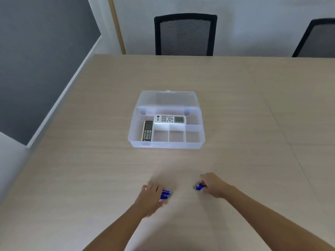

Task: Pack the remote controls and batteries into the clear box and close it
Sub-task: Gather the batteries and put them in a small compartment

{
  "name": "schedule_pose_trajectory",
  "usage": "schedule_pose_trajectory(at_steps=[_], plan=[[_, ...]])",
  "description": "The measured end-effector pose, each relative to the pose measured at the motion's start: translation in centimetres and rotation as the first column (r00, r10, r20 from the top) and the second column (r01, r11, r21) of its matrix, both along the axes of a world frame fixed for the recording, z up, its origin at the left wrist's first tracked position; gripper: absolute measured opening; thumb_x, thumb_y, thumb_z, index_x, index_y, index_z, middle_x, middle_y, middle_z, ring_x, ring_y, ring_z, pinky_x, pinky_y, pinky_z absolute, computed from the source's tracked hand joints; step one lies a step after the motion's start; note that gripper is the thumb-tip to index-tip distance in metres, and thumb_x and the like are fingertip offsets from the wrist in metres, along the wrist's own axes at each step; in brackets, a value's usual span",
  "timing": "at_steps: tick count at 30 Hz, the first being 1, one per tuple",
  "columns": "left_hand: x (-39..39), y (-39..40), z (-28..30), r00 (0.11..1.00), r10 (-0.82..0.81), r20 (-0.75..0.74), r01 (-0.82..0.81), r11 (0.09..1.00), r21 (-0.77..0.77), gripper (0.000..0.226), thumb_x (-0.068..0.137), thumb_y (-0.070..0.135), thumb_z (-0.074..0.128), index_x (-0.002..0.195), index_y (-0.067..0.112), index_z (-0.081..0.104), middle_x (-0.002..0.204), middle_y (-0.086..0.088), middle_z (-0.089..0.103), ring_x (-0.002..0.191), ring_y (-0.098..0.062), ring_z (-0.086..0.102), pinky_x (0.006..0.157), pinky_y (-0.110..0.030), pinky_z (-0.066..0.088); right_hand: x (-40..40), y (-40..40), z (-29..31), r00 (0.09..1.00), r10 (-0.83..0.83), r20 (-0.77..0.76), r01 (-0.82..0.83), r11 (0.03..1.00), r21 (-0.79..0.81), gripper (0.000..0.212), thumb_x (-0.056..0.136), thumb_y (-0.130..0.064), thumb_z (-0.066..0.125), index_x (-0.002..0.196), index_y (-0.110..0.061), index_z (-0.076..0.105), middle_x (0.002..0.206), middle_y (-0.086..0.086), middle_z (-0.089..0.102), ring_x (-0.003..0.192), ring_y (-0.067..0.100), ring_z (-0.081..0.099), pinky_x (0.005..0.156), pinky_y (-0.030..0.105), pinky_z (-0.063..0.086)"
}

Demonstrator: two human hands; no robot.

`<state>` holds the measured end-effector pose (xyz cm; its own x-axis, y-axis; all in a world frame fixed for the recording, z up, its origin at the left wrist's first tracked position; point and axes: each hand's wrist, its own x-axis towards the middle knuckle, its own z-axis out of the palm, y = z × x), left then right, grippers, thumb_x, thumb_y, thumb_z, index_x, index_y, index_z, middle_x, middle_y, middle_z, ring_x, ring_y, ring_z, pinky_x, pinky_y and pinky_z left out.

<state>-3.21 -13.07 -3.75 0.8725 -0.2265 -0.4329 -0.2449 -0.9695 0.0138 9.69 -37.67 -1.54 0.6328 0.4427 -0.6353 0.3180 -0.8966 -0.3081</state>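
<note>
The clear box [137,142] stands open mid-table, its lid [167,98] tilted back. Inside, a white remote [169,119] lies crosswise at the back and a black remote [147,130] lies lengthwise in the left compartment. Three small front compartments hold nothing. Near the table's front, my left hand [149,197] is closed over two blue batteries [165,194]. My right hand [213,184] grips another blue battery [199,187], whose end sticks out to the left. Both hands are low, at the tabletop.
The wooden table [253,142] stretches wide around the box. Two black mesh chairs [184,34] [317,38] stand behind its far edge. The table's left edge runs diagonally beside a grey wall.
</note>
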Motion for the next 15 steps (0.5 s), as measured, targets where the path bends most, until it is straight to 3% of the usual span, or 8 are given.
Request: schedule_pose_trajectory(at_steps=[2, 3, 5, 7, 9, 11, 13, 15], plan=[[-0.2, -0.2, -0.4, 0.998, -0.008, 0.058, 0.007, 1.0, 0.002, 0.036, 0.06, 0.055, 0.081, 0.077, 0.025, 0.072, 0.076, 0.007, 0.068, 0.069, -0.014, 0.067, 0.052, -0.019, 0.049, -0.9, -0.3, -0.8, 1.0, 0.016, -0.003, -0.016, 0.999, -0.045, 0.022, 0.085, -0.016, 0.058, 0.103, -0.005, 0.061, 0.106, 0.012, 0.057, 0.101, 0.028, 0.057, 0.084, 0.035, 0.045], [-0.2, -0.3, -0.7, 0.998, -0.006, 0.069, 0.006, 1.0, -0.004, 0.033, 0.06, 0.051, 0.083, 0.076, 0.024, 0.071, 0.076, 0.006, 0.068, 0.068, -0.015, 0.067, 0.05, -0.019, 0.048, -1.1, -0.2, -1.0, 1.0, 0.017, 0.013, -0.016, 0.998, -0.056, 0.028, 0.087, -0.016, 0.056, 0.112, -0.004, 0.058, 0.115, 0.014, 0.055, 0.108, 0.03, 0.056, 0.09, 0.036, 0.045], [0.1, -0.3, -0.4, 0.999, 0.026, 0.025, -0.025, 0.999, -0.03, 0.03, 0.079, 0.044, 0.071, 0.095, 0.019, 0.068, 0.093, 0.001, 0.066, 0.084, -0.019, 0.065, 0.06, -0.025, 0.05, -1.3, 0.1, -0.9, 0.999, 0.031, 0.042, -0.028, 0.998, -0.06, 0.028, 0.089, -0.012, 0.049, 0.114, -0.002, 0.056, 0.122, 0.018, 0.052, 0.113, 0.031, 0.053, 0.091, 0.036, 0.043], [1.2, -0.1, -0.5, 0.969, 0.242, -0.04, -0.245, 0.958, -0.148, 0.027, 0.1, 0.031, 0.044, 0.116, 0.012, 0.052, 0.112, -0.005, 0.058, 0.102, -0.026, 0.058, 0.078, -0.035, 0.048, -0.5, 0.3, 0.0, 0.999, 0.027, 0.035, -0.026, 0.999, -0.024, 0.023, 0.09, -0.011, 0.048, 0.107, -0.002, 0.061, 0.116, 0.018, 0.059, 0.11, 0.03, 0.055, 0.084, 0.032, 0.042], [2.5, 0.3, 0.3, 0.873, 0.454, -0.176, -0.486, 0.792, -0.37, 0.016, 0.103, 0.029, 0.034, 0.104, 0.015, 0.041, 0.095, -0.007, 0.056, 0.088, -0.029, 0.059, 0.074, -0.037, 0.044, 1.2, 0.7, 1.7, 0.994, -0.086, 0.068, 0.077, 0.989, 0.127, 0.014, 0.089, -0.011, 0.054, 0.078, -0.013, 0.063, 0.087, 0.01, 0.067, 0.09, 0.025, 0.061, 0.072, 0.024, 0.041], [4.1, 0.8, 1.5, 0.781, 0.547, -0.302, -0.617, 0.602, -0.507, 0.016, 0.103, 0.028, 0.035, 0.093, 0.016, 0.036, 0.081, -0.005, 0.054, 0.069, -0.023, 0.053, 0.066, -0.032, 0.04, 4.3, 1.5, 3.5, 0.938, -0.328, 0.112, 0.277, 0.903, 0.329, 0.04, 0.089, -0.01, 0.055, 0.054, -0.025, 0.044, 0.059, 0.003, 0.06, 0.065, 0.019, 0.055, 0.057, 0.015, 0.037], [5.6, 1.6, 2.6, 0.691, 0.586, -0.423, -0.702, 0.402, -0.589, 0.019, 0.103, 0.024, 0.036, 0.087, 0.014, 0.039, 0.075, -0.002, 0.053, 0.061, -0.016, 0.047, 0.062, -0.027, 0.04, 8.0, 3.1, 5.0, 0.841, -0.522, 0.141, 0.412, 0.788, 0.457, 0.044, 0.088, -0.012, 0.055, 0.049, -0.022, 0.038, 0.049, 0.001, 0.05, 0.05, 0.016, 0.045, 0.047, 0.014, 0.035], [7.1, 2.2, 3.5, 0.603, 0.606, -0.518, -0.76, 0.238, -0.605, 0.019, 0.103, 0.02, 0.036, 0.089, 0.01, 0.044, 0.074, -0.001, 0.051, 0.058, -0.015, 0.044, 0.06, -0.025, 0.038, 11.3, 5.1, 5.6, 0.786, -0.604, 0.129, 0.478, 0.727, 0.493, 0.043, 0.088, -0.015, 0.055, 0.049, -0.018, 0.035, 0.049, 0.001, 0.042, 0.051, 0.022, 0.042, 0.044, 0.018, 0.034]])
